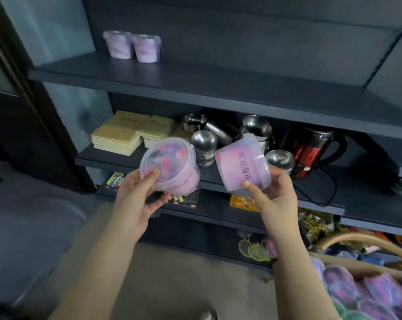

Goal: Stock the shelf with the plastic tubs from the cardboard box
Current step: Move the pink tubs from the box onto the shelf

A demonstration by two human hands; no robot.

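The left hand (135,199) is gripping a lidded pink tub (172,167) and the right hand (274,195) is gripping a second tub (241,162), which is tilted and showing purple Chinese characters. Both are hovering before steel cups (204,144) and a red-black kettle (315,153). Two shelved tubs (133,45) are standing on the upper shelf (218,88), with more lying in the box (357,270).

Box (352,236) lower right cut by frame edge; tubs (371,292) inside blurred. Left tub (170,162) label too small. Right tub (241,162) text partly behind right hand (274,195).
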